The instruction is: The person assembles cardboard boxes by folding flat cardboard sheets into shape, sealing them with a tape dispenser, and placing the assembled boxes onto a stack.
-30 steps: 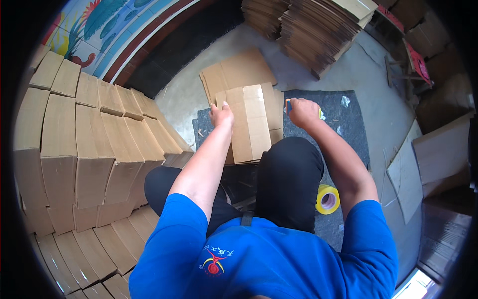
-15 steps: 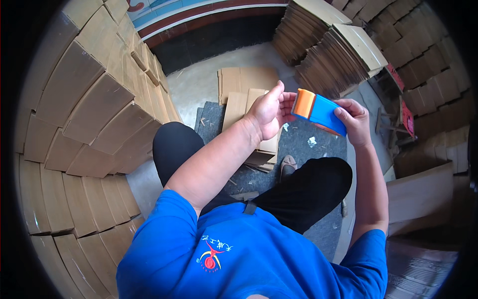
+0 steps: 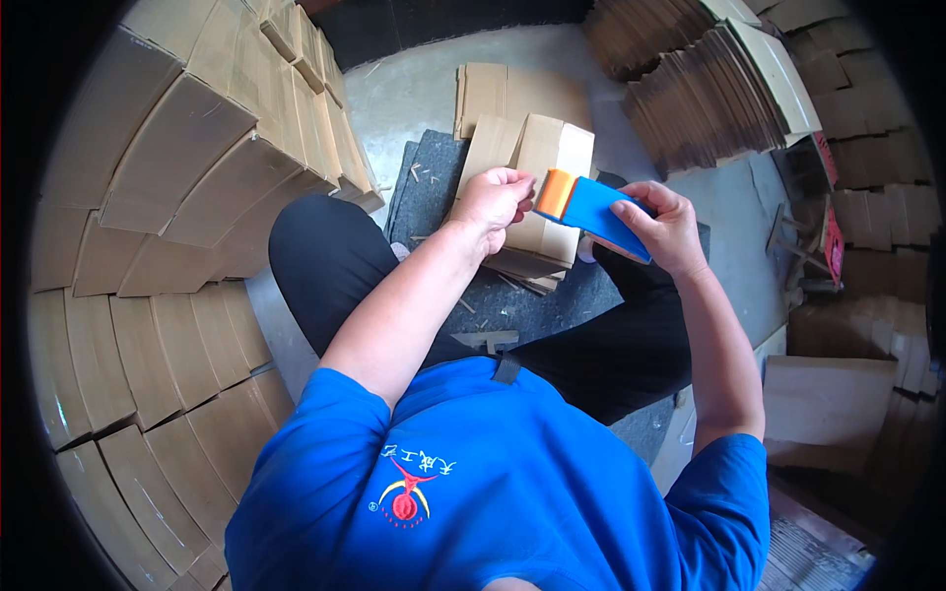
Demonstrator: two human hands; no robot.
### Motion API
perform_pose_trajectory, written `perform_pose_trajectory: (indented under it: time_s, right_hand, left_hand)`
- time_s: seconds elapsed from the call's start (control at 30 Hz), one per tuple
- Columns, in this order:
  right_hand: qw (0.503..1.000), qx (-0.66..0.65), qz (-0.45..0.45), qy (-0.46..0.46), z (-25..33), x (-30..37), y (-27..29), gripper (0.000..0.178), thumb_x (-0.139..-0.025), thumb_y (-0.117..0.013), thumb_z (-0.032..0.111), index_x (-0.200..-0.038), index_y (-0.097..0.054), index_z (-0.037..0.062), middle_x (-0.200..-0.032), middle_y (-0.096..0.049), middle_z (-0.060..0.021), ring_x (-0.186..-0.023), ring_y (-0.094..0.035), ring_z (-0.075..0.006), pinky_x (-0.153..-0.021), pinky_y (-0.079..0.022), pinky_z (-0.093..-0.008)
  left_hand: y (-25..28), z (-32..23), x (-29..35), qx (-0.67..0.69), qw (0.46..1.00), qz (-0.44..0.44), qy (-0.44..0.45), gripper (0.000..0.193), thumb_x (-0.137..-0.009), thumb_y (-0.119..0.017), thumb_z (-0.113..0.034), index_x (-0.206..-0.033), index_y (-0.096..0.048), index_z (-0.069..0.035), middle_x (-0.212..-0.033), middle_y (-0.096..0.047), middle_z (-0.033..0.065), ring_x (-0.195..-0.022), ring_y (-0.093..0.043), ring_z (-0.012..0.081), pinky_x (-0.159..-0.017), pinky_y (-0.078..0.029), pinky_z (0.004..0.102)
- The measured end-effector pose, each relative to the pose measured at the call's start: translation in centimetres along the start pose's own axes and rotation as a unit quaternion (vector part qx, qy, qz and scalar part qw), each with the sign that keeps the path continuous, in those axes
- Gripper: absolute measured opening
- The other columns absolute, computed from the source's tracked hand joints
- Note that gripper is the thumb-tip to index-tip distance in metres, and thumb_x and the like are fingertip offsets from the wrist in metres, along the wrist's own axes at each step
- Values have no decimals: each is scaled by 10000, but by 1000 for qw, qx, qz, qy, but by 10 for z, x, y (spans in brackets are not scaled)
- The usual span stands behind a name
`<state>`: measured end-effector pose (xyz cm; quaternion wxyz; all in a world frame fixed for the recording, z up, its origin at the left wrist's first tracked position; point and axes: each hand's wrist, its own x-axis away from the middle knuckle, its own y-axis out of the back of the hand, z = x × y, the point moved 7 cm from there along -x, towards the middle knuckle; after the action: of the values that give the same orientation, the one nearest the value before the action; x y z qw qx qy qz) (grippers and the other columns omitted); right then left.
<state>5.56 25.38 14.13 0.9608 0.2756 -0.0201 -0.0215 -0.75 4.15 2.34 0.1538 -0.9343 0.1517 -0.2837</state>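
Observation:
My right hand [image 3: 664, 225] is wrapped round the rear of a blue and orange tape dispenser [image 3: 606, 212], thumb on top. Its orange front end points left toward my left hand [image 3: 491, 205]. The fingers of that hand are pinched together just off the dispenser's front; whatever they pinch is too small to make out. Below both hands lies a small stack of cardboard pieces [image 3: 537, 236], with a folded carton [image 3: 560, 145] on top.
Tall stacks of cardboard boxes [image 3: 197, 128] rise on my left. Flattened cardboard piles [image 3: 705, 98] stand at the far right. A flat cardboard sheet [image 3: 481, 97] lies beyond the carton. A dark mat [image 3: 434, 167] with scraps covers part of the floor.
My left hand has gone from spread fingers to a pinch and moved left of the dispenser. The dispenser has shifted left in my right hand's grip. The whole view has tilted downward.

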Motion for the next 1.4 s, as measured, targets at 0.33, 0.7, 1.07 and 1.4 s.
perform_pose_trajectory:
  time_s: [0.33,0.7,1.07,1.4]
  right_hand:
    - [995,50,35,-79,-68,18,2,268,-837,-768,231,-983,-718,11,-813,-703,-42,-758,-643,-96,-739,-534,-273]
    - [995,22,75,-67,-104,15,-23,296,-848,-766,267,-1009,-712,25,-833,-713,-59,-769,-656,-110,-755,-539,-286]
    - [990,63,89,-90,-107,21,-21,312,-901,-675,276,-1088,-692,26,-939,-717,-97,-885,-674,-165,-858,-528,-318]
    - [974,138,175,-49,-97,21,-48,721,-832,-741,421,-1425,-480,105,-1308,-603,-174,-1191,-594,-311,-1034,-453,-405]
  left_hand:
    - [61,52,1,-28,983,-163,83,171,-906,-696,-161,-1022,-638,-50,-768,-583,-16,-616,-508,68,-514,-408,225]
    - [74,113,-26,20,972,-233,26,213,-929,-698,-187,-1038,-693,-5,-920,-688,50,-826,-600,116,-750,-480,263]
    - [51,55,7,-429,822,-220,-304,551,-811,-544,-17,-1358,-480,-45,-1379,-481,201,-1289,-434,356,-1132,-315,414]
    - [-24,54,27,-664,685,-11,-299,643,-905,-647,-354,-1474,-413,-171,-1592,-168,212,-1489,-108,401,-1185,-202,514]
